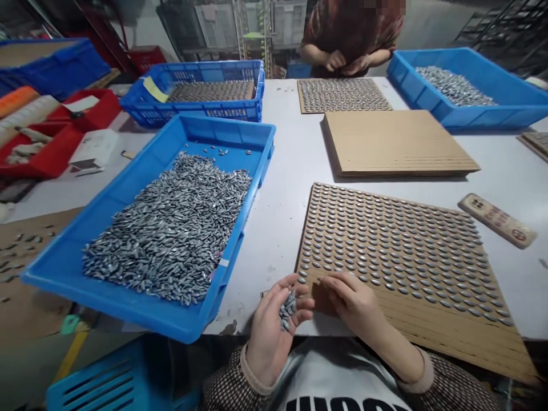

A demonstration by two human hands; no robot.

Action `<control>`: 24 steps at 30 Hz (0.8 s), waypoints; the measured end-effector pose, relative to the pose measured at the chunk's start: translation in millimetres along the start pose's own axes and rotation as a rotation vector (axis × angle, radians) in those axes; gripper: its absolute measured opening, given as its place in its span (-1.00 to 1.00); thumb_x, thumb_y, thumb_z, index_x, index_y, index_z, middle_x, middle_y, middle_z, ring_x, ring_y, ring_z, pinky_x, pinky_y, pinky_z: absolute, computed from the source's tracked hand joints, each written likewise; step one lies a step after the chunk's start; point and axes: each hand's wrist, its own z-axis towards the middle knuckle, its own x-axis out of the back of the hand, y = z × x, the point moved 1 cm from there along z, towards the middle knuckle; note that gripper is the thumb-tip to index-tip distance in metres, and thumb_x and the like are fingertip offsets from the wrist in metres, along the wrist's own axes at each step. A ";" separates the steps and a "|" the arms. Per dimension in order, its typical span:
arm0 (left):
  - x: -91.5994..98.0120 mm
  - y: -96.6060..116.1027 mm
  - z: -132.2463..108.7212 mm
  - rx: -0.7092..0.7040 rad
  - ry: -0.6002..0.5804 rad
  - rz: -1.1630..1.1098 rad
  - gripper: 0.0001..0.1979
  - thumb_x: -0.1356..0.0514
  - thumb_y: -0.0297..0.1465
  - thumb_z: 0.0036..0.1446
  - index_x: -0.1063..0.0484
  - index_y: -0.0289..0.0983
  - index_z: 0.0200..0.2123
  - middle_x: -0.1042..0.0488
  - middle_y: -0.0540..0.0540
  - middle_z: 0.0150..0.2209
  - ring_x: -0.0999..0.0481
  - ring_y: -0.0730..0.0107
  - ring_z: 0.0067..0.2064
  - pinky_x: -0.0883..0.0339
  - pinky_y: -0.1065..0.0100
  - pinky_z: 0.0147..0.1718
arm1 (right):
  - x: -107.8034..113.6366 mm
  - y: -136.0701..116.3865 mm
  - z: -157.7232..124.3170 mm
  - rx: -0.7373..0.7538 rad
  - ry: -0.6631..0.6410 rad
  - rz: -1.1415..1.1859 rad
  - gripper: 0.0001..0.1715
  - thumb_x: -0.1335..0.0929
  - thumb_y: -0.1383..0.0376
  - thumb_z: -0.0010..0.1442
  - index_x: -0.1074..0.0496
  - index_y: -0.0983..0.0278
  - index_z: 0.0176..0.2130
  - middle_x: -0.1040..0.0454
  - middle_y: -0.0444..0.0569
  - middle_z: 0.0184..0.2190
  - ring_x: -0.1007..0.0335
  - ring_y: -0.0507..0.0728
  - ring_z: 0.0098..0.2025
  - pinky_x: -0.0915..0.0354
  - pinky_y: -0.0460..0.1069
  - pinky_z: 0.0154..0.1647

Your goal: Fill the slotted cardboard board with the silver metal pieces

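We count two hands of our own at work by one studded cardboard sheet (436, 325), which is our landmark on the white bench (278, 228). Our left hand (270, 325) is palm up and cupped, just left of the sheet's near-left corner, holding one small heap of grey pieces (287, 308) (too jumbled for us to count). Our right hand (355, 297) is over the sheet's near-left part, its fingertips drawn in to a narrow pinch; we cannot tell whether a piece sits between them. Many rows of similar pieces cover the sheet, with one bare strip along its near edge.

Left of the sheet, and apart from it, we see one blue tray (107, 305) with a great heap of pieces. Beyond the sheet's far edge lies one stack of plain cardboard (398, 140); by its far-right corner, one wooden block (496, 220) with red markings. Farther beyond the sheet we find one second studded sheet (342, 94), with one co-worker (351, 34) and that person's two hands above it. To the far right beyond the sheet stands one second tray (492, 117) of pieces; to its far left, one blue basket (205, 108) and two red bins (47, 165).
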 end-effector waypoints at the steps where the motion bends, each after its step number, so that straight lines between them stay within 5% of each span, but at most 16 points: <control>1: 1.7 -1.0 -0.5 0.012 -0.005 0.006 -0.73 -0.17 -0.40 0.16 -0.34 -0.32 -0.05 -0.53 -0.20 -0.21 -0.56 0.33 -0.29 -0.43 0.36 -0.34 | -5.5 0.5 1.6 0.008 -0.001 -0.030 -0.70 -0.22 0.46 0.28 -0.47 0.25 -0.11 -0.51 0.04 -0.25 -0.45 0.11 -0.24 -0.43 -0.02 -0.28; 7: 7.5 -9.6 0.5 0.012 -0.074 0.012 -0.77 -0.23 -0.30 0.14 -0.36 -0.31 -0.20 -0.52 -0.17 -0.27 -0.53 0.37 -0.35 -0.38 0.39 -0.40 | -18.4 1.7 6.1 -0.001 -0.008 -0.135 -0.67 -0.21 0.43 0.30 -0.49 0.25 -0.08 -0.51 0.06 -0.24 -0.45 0.12 -0.24 -0.39 -0.02 -0.29; 14: 9.8 -19.2 2.5 0.033 -0.128 0.068 -0.75 -0.28 -0.32 0.07 -0.49 -0.36 -0.22 -0.32 0.03 -0.52 -0.28 0.58 -0.53 -0.18 0.50 -0.59 | -18.2 -0.5 9.6 -0.008 -0.039 -0.209 -0.72 -0.21 0.41 0.31 -0.47 0.26 -0.12 -0.48 0.04 -0.28 -0.42 0.12 -0.25 -0.36 -0.01 -0.27; 24: 9.1 -24.7 2.3 0.049 -0.135 0.083 -0.77 -0.26 -0.39 0.06 -0.37 -0.33 -0.21 -0.47 -0.08 -0.40 -0.40 0.50 -0.46 -0.21 0.48 -0.57 | -16.9 0.2 8.9 0.024 -0.091 -0.238 -0.71 -0.20 0.41 0.31 -0.47 0.29 -0.12 -0.48 0.08 -0.23 -0.41 0.14 -0.22 -0.39 0.01 -0.29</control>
